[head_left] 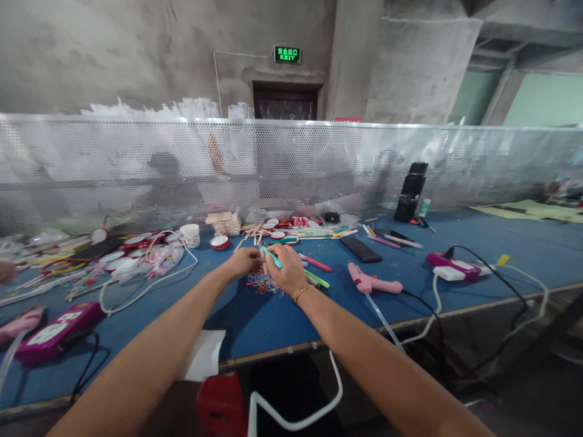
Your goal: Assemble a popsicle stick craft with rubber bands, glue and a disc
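My right hand point(288, 270), a gold bracelet at its wrist, is closed on a teal marker point(272, 256) that slants up and left. Fingers pinched, my left hand point(246, 262) meets the marker's tip; whatever small piece it grips is mostly hidden. Beneath both hands lies a pile of thin, colourful rubber bands point(262, 285). A pink marker point(316, 263) and a green marker point(317, 279) rest just right of my right hand.
A pink glue gun point(371, 282) and a purple power strip point(455, 267) with cables lie right. Behind are a black phone point(361, 249), a black bottle point(410, 194) and a paper cup point(190, 235). Another purple power strip point(59, 332) is left; a co-worker's hand point(6, 272) shows at the edge.
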Tool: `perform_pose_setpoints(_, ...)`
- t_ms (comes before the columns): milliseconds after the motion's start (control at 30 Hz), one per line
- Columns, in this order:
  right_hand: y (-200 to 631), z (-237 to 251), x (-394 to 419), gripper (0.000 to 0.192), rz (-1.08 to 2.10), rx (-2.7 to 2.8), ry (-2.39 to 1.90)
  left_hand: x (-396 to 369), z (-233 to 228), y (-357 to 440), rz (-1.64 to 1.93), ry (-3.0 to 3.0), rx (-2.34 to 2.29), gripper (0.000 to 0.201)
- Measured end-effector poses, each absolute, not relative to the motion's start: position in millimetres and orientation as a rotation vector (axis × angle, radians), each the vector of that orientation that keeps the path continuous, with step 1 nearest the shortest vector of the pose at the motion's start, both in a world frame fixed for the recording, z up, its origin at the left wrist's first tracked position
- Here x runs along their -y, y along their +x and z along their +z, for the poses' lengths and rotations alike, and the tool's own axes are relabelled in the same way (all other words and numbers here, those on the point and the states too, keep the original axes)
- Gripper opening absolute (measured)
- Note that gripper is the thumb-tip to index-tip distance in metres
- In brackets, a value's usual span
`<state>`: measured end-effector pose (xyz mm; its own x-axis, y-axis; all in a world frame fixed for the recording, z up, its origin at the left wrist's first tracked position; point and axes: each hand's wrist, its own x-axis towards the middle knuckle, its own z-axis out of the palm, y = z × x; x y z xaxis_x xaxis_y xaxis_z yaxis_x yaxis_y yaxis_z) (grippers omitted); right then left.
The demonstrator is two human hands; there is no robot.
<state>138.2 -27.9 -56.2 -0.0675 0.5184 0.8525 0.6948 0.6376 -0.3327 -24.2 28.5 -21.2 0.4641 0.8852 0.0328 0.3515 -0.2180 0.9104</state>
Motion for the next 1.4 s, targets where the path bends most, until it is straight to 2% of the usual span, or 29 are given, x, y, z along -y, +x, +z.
perform_pose_setpoints(1400,138.1,-54.5,29.3,0.019,-0.177,1.763,-0.991,-26.9,-21.4,-23.9,0.752,1.777,-1.048,0.040)
